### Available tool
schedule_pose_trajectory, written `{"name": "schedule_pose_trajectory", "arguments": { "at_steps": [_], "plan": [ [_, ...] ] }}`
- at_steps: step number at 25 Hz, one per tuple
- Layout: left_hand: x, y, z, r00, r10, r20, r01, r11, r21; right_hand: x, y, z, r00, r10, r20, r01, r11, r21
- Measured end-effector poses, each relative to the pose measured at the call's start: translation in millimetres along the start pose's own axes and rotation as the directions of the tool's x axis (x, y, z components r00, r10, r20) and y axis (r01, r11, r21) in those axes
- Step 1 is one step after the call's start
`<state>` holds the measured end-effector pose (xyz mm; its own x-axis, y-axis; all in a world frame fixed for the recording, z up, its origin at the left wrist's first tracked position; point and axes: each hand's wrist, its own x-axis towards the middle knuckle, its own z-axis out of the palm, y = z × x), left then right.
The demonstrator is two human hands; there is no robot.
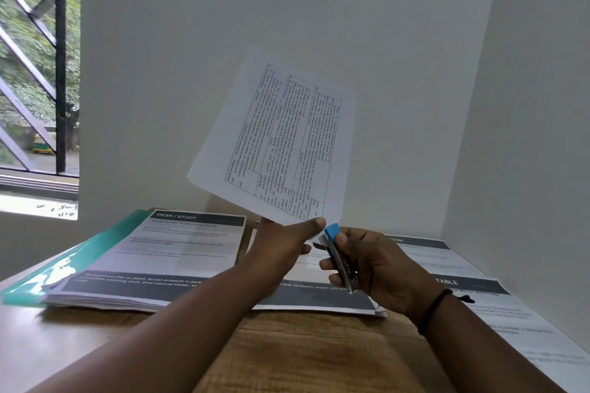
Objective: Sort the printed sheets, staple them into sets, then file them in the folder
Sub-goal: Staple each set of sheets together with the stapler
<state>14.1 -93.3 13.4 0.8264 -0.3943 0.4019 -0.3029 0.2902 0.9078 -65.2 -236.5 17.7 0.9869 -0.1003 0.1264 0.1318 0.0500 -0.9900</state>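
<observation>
I hold the set [277,143] up above the surface [303,351], tilted, its lower corner pinched between the thumb and fingers of my left hand [281,252]. It is thin white paper printed with a ruled table of small text, and its upper edges stand free against the wall [223,25], with open air on all sides. My right hand [376,268] is curled round the stapler [338,257], a slim dark metal body with a blue plastic end, its mouth at the same lower corner. Both hands are close together there.

Below, the stack [166,252] of printed sheets with dark header bands lies at left on the green folder [64,262], whose glossy edge shows along the stack's left side. More sheets [472,297] lie flat to the right, reaching the side wall. The surface is light wood grain, bare toward me. White walls close the corner; a barred window [35,73] is at left.
</observation>
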Motion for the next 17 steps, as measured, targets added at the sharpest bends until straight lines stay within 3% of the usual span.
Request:
{"name": "schedule_pose_trajectory", "arguments": {
  "at_steps": [14,17],
  "plan": [
    [9,-13,-2,0.992,-0.125,-0.015,0.121,0.977,-0.173,12,7,16,0.971,0.005,-0.237,-0.013,0.999,-0.032],
    [11,-16,-4,0.99,-0.142,-0.022,0.135,0.974,-0.182,11,8,16,0.971,0.04,-0.234,-0.042,0.999,-0.001]
  ]
}}
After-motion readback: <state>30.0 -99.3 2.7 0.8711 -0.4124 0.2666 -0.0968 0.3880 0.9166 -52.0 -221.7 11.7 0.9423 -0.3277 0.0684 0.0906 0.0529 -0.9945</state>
